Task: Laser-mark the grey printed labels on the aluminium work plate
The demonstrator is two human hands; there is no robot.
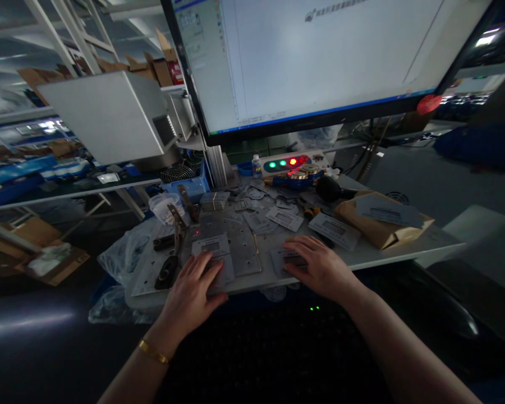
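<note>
A person's left hand (188,297), a gold-coloured band (154,352) at its wrist, spreads its fingers over a thin, printed rectangular plate (222,242) on a flat, drilled metal base (246,238); the grip is wide, thumb set apart from the fingers. The right hand (323,270) curls over a similar grey plate (277,266) near the front edge of the surface (440,243), right of the base; whether that grip closes on it cannot be told. Beyond, flat loose plates (285,217) with rectangular windows lie scattered, some overlapping. A creased brown-paper package (382,234) sits at right, a translucent round plastic tub (165,206) at left. Behind, a boxy, smooth-faced grey housing (96,118) stands left of a broad, black-framed monitor (311,67).
</note>
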